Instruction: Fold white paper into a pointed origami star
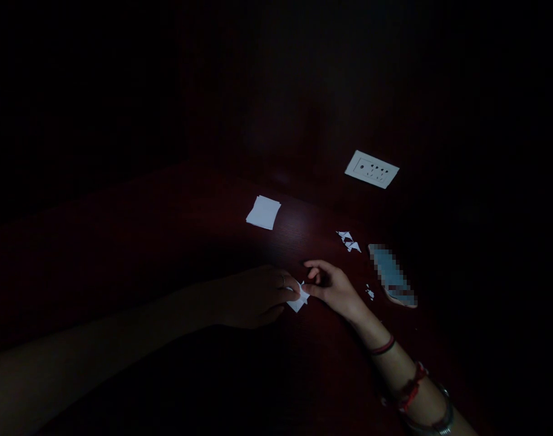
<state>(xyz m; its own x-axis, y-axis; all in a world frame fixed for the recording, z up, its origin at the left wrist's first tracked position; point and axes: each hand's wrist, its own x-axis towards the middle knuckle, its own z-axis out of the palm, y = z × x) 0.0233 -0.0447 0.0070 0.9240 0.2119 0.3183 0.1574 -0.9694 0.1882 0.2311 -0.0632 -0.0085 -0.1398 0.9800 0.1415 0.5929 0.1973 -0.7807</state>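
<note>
A small white folded paper (297, 304) with pointed corners lies on the dark red table between my hands. My left hand (258, 297), wearing a ring, reaches in from the left and has its fingers closed on the paper. The thumb of my right hand (334, 287) touches the paper's right side. Its index finger stretches out above, apart from the thumb, and the other fingers curl a little. Part of the paper is hidden under my left fingertips.
A stack of white square paper sheets (264, 212) lies farther back. On the right are folded white paper pieces (350, 243), tiny paper scraps (369, 292) and a phone (392, 275) with a blurred screen. A wall socket (372, 169) is behind them. The surroundings are very dark.
</note>
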